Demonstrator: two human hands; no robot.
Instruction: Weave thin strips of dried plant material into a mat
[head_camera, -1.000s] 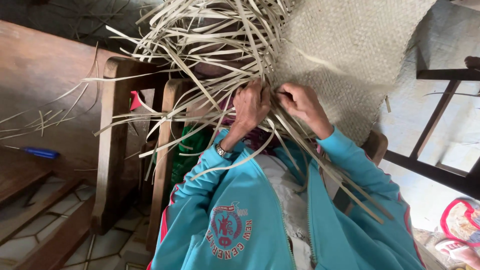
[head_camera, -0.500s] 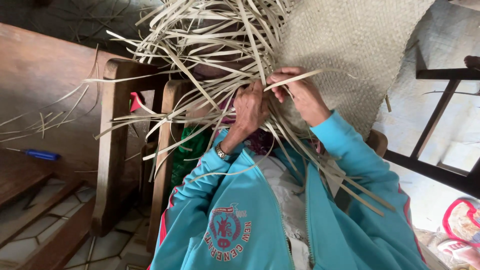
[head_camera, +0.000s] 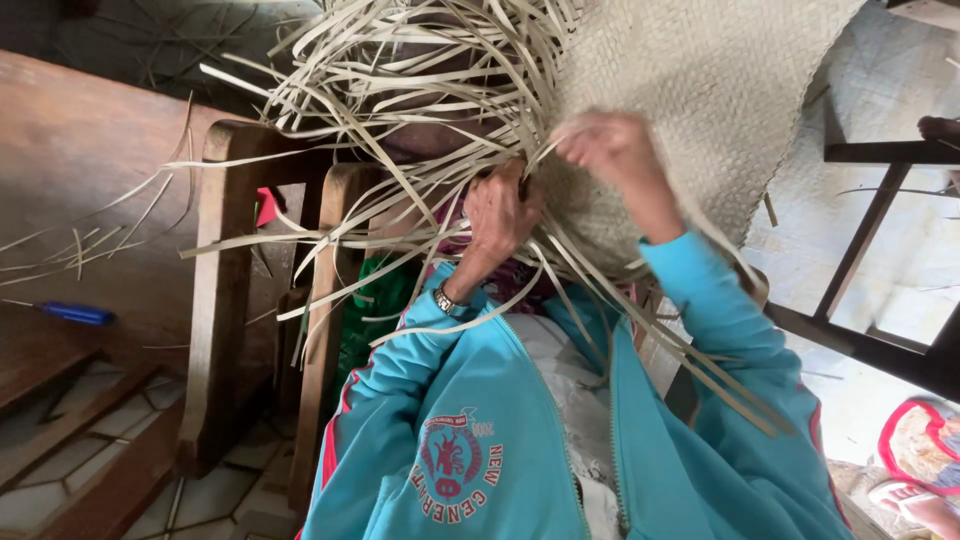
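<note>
A half-woven mat of pale straw (head_camera: 690, 90) hangs over my lap, its finished weave at the upper right. Loose flat strips (head_camera: 400, 90) fan out from its unwoven edge at the upper middle and left. My left hand (head_camera: 503, 215) grips strips at that edge, a watch on its wrist. My right hand (head_camera: 612, 150), blurred, is raised against the woven part and pinches a strip there. Both arms wear turquoise sleeves.
Wooden chair legs (head_camera: 222, 300) stand at the left on a tiled floor (head_camera: 60, 460). A brown wooden surface (head_camera: 80, 190) holds a blue pen (head_camera: 75, 313) and stray strips. A dark wooden frame (head_camera: 870, 230) is at the right. A red-rimmed patterned object (head_camera: 915, 450) lies at the lower right.
My right hand has risen and moved up along the mat, pulling a strip with it. My left hand has stayed at the weave's edge.
</note>
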